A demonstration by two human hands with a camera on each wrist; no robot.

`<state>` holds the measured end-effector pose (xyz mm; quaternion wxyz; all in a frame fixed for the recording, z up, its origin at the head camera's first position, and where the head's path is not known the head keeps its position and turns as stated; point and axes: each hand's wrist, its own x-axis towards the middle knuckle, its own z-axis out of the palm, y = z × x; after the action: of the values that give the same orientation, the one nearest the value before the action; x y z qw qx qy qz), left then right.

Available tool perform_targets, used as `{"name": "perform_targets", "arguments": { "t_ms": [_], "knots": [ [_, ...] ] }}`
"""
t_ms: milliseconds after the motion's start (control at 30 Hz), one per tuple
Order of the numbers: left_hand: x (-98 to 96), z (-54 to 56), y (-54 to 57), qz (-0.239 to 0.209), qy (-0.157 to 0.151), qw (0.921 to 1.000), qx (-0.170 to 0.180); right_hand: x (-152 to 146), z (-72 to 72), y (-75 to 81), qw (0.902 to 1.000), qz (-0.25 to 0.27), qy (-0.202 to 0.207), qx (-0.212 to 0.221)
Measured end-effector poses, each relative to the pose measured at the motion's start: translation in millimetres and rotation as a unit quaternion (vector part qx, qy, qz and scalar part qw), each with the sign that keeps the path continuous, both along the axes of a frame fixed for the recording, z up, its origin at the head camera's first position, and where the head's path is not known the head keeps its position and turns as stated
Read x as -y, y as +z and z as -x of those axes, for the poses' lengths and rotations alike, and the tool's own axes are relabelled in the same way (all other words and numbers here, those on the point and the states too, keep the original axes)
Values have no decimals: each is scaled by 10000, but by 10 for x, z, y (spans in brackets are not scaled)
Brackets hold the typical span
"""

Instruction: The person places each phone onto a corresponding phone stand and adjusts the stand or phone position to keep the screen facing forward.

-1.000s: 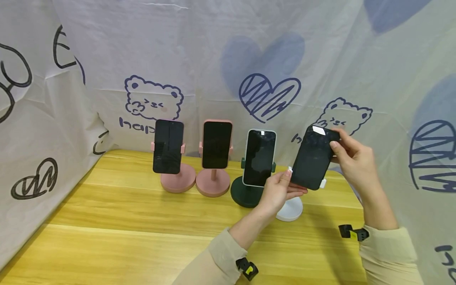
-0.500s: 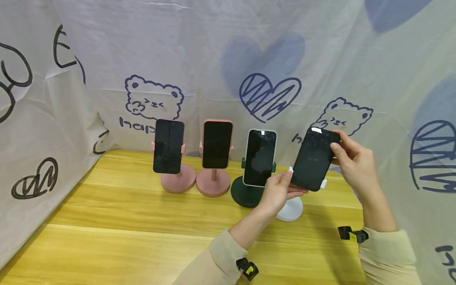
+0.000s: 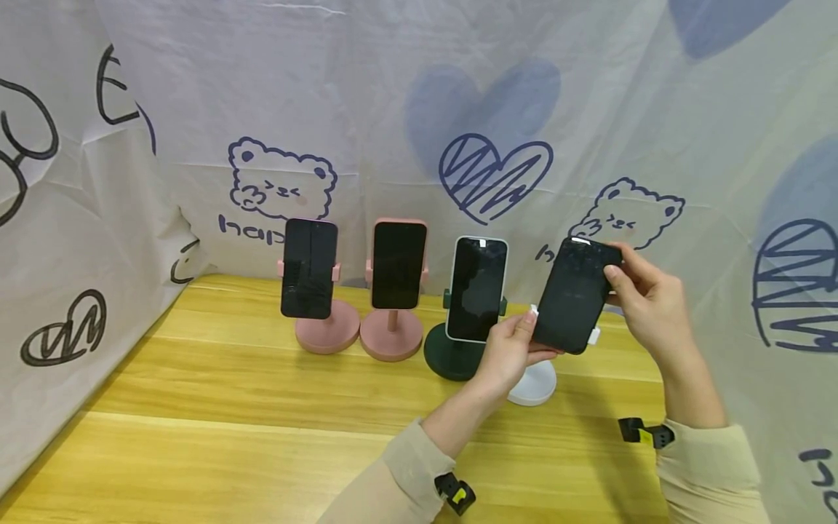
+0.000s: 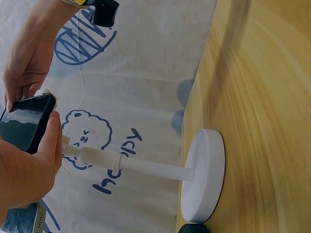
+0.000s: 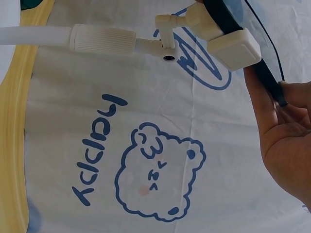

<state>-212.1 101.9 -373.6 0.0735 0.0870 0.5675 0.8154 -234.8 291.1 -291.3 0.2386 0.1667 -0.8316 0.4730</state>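
A black smartphone sits tilted in the clamp of a white phone stand. My left hand holds the phone's lower left corner, thumb by the white clamp jaw and fingers beneath. At the upper right edge, my right hand pinches the phone between thumb and fingers. The left wrist view shows the stand's white pole rising from its round base. In the right wrist view the white clamp lies against the phone's back, and the right fingers hide part of its edge.
To the left, another phone stands in a dark green stand. Two pink stands farther left hold dark phones. They line the back of the wooden table, before a printed cloth.
The phone's top edge has tipped slightly downward, and the bright reflection on it has shrunk. My right hand has shifted a little down with it; my left hand stays nearly still.
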Motion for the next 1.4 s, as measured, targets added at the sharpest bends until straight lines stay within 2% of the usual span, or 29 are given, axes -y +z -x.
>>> {"name": "perform_targets", "arguments": {
  "t_ms": [200, 333, 533, 767, 1000, 1067, 1167, 1300, 1400],
  "knots": [
    [-10, -6, -2, 77, 106, 9999, -59, -6, -18, -31, 9999, -119, -82, 54],
    [-13, -10, -19, 265, 317, 9990, -163, 4, -42, -112, 9996, -213, -28, 156],
    [-4, -17, -42, 654, 532, 9961, -275, 26, -105, -228, 10000, 58, 49, 3],
    [12, -13, -47, 1166, 897, 9872, -620, 48, -155, -265, 10000, -8, 37, -17],
    [28, -11, -51, 1171, 953, 9862, -683, 61, -178, -301, 9996, -225, -62, -181],
    [24, -16, -61, 1193, 975, 9858, -669, 73, -175, -333, 9998, -119, -121, -124],
    [17, -19, -71, 1238, 997, 9847, -718, 110, -170, -405, 9988, 345, -336, -23],
    [16, -12, -63, 1219, 982, 9841, -833, 160, -194, -508, 9930, 829, -821, 182],
    [27, -16, -41, 1159, 941, 9854, -814, 194, -217, -562, 9889, 1078, -963, 331]
  ]
}}
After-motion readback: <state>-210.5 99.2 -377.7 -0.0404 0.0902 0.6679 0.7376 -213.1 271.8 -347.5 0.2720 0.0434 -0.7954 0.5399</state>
